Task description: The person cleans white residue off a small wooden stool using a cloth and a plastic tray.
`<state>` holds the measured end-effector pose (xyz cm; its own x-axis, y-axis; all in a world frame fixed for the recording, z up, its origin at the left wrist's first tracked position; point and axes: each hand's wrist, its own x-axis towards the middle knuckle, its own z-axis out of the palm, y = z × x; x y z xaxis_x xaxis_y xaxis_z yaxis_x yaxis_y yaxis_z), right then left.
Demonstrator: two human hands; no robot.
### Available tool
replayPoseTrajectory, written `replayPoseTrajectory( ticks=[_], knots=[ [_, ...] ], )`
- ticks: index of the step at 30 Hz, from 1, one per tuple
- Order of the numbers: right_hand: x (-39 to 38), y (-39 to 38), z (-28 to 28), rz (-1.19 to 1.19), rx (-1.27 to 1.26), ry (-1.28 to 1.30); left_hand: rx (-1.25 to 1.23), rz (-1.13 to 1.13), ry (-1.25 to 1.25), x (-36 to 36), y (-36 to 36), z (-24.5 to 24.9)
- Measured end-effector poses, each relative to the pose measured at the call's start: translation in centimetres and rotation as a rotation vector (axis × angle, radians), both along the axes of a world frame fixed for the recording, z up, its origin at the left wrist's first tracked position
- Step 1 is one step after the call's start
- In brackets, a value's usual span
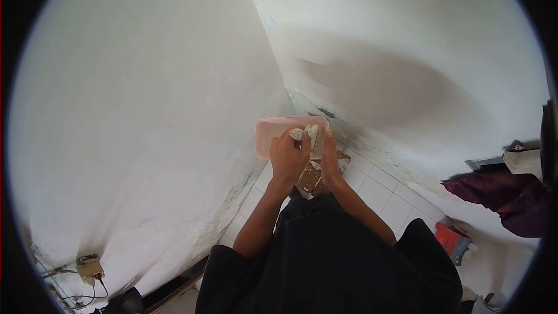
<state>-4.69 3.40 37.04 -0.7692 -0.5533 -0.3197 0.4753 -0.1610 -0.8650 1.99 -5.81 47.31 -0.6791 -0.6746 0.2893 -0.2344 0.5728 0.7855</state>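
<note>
A shallow pink plastic tray (267, 134) is held up in front of me, near the corner of two walls. My right hand (329, 160) grips its right edge, with the thumb along the side. Over the tray, my left hand (288, 156) is closed around a small pale-ended tool, which looks like a putty knife (297, 134). White paste (313, 130) clings beside the tool, at the tray's right end. The fingers hide much of the tool, so its full shape does not show.
Pale walls (174, 81) meet ahead, with peeling patches low down. Below the tray are white floor tiles (375, 197) and a brown, paint-spotted surface (308, 180). Purple cloth (500, 192) hangs at right above a red container (450, 238). A wall socket (90, 267) with cables is lower left.
</note>
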Motion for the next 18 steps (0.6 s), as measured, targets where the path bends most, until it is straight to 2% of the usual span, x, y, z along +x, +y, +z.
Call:
replayPoseTrajectory(
  ticks=[2,5,7,10,14,18],
  knots=[
    [0.0,0.2,1.1,-0.006,-0.025,-0.049,0.053,0.002,0.002,0.4,-0.4,-0.4],
    [0.0,0.5,1.2,-0.016,-0.033,-0.095,-0.014,0.040,-0.031,1.5,-1.4,-0.4],
    [-0.2,0.6,1.7,-0.021,-0.020,-0.092,-0.209,0.082,-0.112,2.1,-2.1,0.0],
    [0.0,0.8,1.9,-0.017,0.036,-0.084,-0.292,0.093,-0.199,2.8,-3.5,1.1],
    [-0.4,0.8,-0.7,-0.015,0.064,0.032,-0.459,0.108,-0.170,3.4,-4.5,1.9],
    [0.1,0.4,0.8,-0.005,-0.017,-0.002,-0.614,0.077,-0.217,3.5,-4.7,2.0]
  ],
)
